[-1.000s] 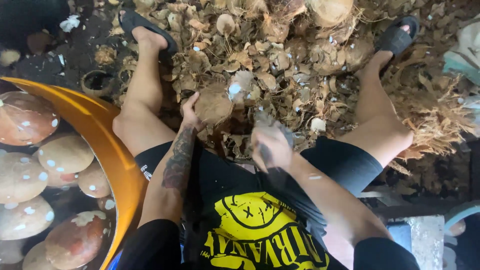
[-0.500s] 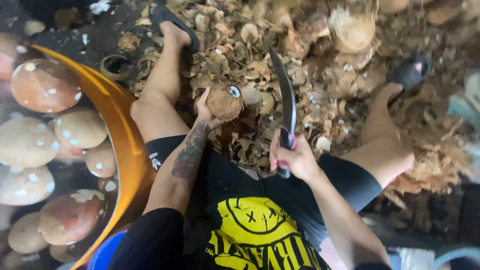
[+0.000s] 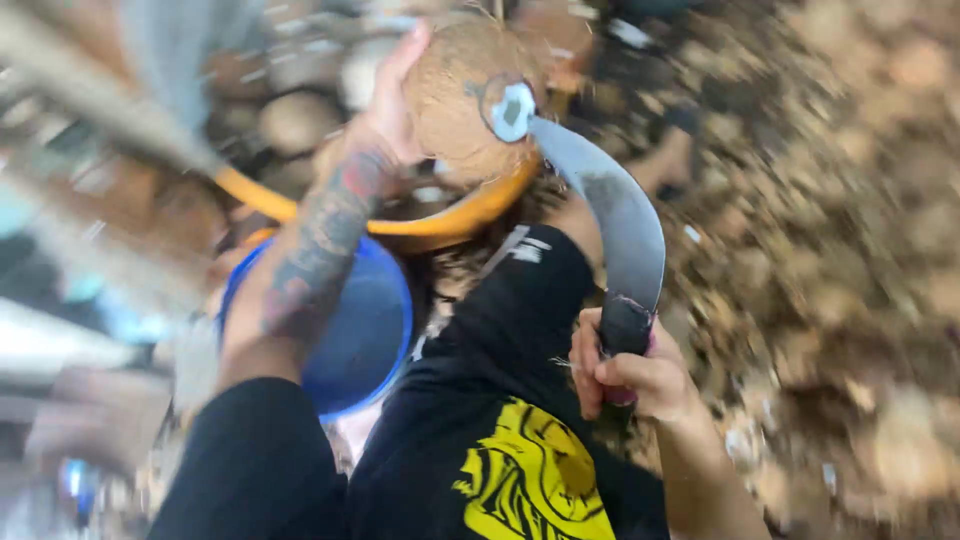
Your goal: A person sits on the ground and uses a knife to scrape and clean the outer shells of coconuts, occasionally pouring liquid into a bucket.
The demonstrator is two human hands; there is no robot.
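One coconut (image 3: 470, 95) in left hand (image 3: 395, 110), one curved knife (image 3: 615, 215) in right hand (image 3: 630, 375), one orange tub (image 3: 450, 215), one blue bucket (image 3: 365, 330) below left forearm.

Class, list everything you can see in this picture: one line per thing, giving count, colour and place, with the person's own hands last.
Coconut: one, brown, husked, top centre, with a pale cut spot.
Curved knife: one, grey blade, dark handle, tip at the coconut.
Orange tub: one, rim below the coconut.
Blue bucket: one, left of centre.
Coconut husk litter: many pieces, brown, blurred, right side.
Left hand: holds the coconut.
Right hand: grips the knife handle.
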